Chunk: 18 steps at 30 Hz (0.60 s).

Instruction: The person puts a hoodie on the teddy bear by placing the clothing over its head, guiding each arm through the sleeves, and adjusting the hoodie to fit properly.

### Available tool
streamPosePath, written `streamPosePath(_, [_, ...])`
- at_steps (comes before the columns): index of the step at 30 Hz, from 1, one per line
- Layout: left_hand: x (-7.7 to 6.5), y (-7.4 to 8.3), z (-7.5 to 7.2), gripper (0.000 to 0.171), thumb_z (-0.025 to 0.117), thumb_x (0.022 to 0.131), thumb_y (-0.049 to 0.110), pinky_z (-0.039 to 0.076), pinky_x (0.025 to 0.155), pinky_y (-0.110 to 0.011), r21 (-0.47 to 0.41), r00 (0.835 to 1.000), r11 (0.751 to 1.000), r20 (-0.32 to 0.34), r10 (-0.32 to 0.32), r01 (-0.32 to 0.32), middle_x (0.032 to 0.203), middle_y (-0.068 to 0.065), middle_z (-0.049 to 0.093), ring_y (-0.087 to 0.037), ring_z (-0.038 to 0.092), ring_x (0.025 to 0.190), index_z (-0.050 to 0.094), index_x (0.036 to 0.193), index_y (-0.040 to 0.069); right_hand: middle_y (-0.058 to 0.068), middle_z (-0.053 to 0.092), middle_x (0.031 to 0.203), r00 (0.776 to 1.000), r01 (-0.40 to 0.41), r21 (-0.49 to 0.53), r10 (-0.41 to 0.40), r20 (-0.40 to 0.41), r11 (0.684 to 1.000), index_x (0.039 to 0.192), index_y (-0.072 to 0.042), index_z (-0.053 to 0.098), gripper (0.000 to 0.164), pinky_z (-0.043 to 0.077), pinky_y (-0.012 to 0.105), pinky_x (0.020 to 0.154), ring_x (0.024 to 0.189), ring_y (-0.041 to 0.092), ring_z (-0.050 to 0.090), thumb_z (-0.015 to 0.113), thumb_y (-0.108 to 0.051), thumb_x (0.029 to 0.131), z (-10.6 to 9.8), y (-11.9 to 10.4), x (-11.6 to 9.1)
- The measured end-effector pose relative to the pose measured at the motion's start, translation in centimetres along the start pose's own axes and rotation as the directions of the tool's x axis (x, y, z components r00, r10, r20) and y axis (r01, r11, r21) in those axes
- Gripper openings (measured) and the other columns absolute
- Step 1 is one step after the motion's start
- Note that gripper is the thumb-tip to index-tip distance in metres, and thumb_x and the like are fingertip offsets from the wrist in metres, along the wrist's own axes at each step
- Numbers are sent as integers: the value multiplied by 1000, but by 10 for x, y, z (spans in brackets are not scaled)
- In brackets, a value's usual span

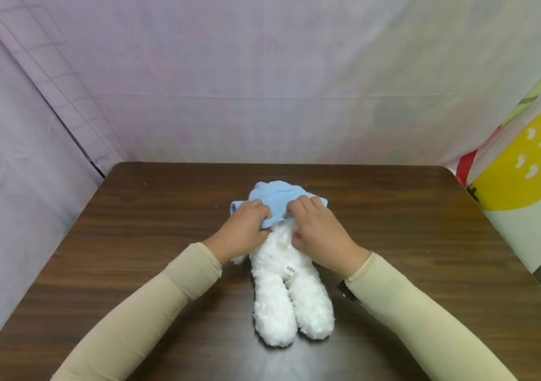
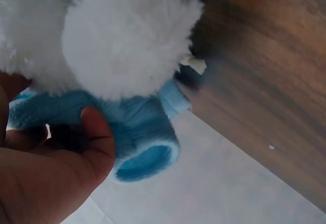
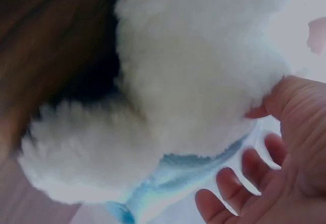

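A white fluffy plush toy (image 1: 282, 254) lies on its back or front on the table, legs toward me, a small tag between them. Its head end is covered by a light blue toy garment (image 1: 277, 197) with sleeve-like openings. My left hand (image 1: 246, 227) pinches the garment's lower edge, thumb on the near side; an open cuff (image 2: 147, 163) hangs beside that thumb in the left wrist view. My right hand (image 1: 320, 230) is at the garment's right side. In the right wrist view its thumb touches the white fur (image 3: 188, 71), while the loosely bent fingers (image 3: 232, 186) stand apart near the blue hem.
The toy rests on a dark wood-grain table (image 1: 156, 211). Behind it hangs a pale curtain (image 1: 270, 95), with another pale cloth on the left. A wall with a yellow fruit print (image 1: 532, 164) is at the right.
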<state>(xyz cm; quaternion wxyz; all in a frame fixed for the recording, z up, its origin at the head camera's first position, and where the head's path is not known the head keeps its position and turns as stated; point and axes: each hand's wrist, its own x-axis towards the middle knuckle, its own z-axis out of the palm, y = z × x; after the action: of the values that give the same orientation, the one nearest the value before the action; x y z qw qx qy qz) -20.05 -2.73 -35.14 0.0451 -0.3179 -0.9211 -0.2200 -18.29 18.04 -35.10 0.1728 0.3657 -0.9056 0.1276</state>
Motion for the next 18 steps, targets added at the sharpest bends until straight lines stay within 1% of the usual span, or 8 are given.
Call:
streamPosePath(2, [-1, -1, 1, 36, 73, 84, 2, 39, 71, -36, 4, 1000, 1000, -16, 26, -26, 76, -4, 43, -22, 44, 76, 42, 69, 11, 14, 54, 110, 1000, 5, -16, -5, 3, 1000, 116, 2, 54, 40, 46, 42, 84, 97, 32, 51, 68, 0, 79, 1, -3, 0])
streamPosePath(5, [-2, -2, 2, 42, 73, 83, 1, 37, 69, -35, 3, 998, 999, -39, 46, -46, 73, -3, 41, -22, 43, 73, 38, 65, 13, 16, 55, 123, 998, -33, 24, 31, 58, 999, 126, 4, 55, 45, 44, 45, 96, 110, 35, 52, 67, -1, 83, 0, -5, 1])
streamPosePath(6, [-3, -2, 2, 43, 73, 83, 0, 37, 68, -34, 4, 998, 999, -42, 43, -43, 73, -3, 41, -22, 43, 73, 37, 65, 14, 17, 54, 127, 996, -49, 39, 46, 82, 998, 130, 5, 55, 48, 44, 46, 98, 114, 36, 51, 67, -2, 84, 0, -4, 2])
streamPosePath(8, [-4, -2, 2, 41, 73, 85, 1, 36, 68, -34, -5, 999, 1000, -37, 24, -25, 74, -3, 41, -22, 42, 73, 38, 67, 13, 19, 53, 129, 991, -64, 59, 57, 118, 996, 132, 5, 56, 49, 43, 48, 98, 116, 39, 50, 66, -3, 85, -1, -3, 3])
streamPosePath(10, [-4, -1, 2, 33, 73, 87, 3, 37, 70, -35, -7, 1000, 1000, -25, -3, 2, 77, -4, 43, -23, 43, 76, 44, 73, 12, 20, 54, 127, 989, -67, 73, 57, 133, 995, 128, 4, 60, 45, 43, 50, 97, 114, 40, 50, 66, -3, 85, -2, -1, 4])
streamPosePath(13, [-5, 0, 1, 18, 73, 89, 9, 41, 76, -35, -9, 999, 999, -11, -53, 53, 89, -5, 49, -23, 46, 86, 55, 90, 10, 17, 56, 118, 991, -73, 86, 62, 119, 994, 114, 2, 64, 32, 42, 50, 96, 107, 39, 51, 66, -3, 82, -2, 2, 5])
streamPosePath(16, [-7, 1, 0, 22, 74, 90, 13, 45, 81, -36, -5, 995, 996, -33, -91, 91, 101, -6, 53, -24, 48, 94, 60, 106, 8, 12, 57, 107, 990, -114, 113, 102, 100, 987, 101, -2, 61, 21, 42, 46, 90, 100, 35, 51, 65, -5, 81, 0, 3, 4])
streamPosePath(18, [-9, 1, -1, 24, 75, 89, 15, 46, 81, -36, -5, 992, 994, -64, -108, 108, 104, -6, 53, -24, 49, 96, 62, 109, 8, 8, 56, 99, 988, -143, 129, 133, 84, 981, 96, -4, 59, 17, 43, 43, 84, 94, 32, 51, 65, -6, 80, 3, 4, 2])
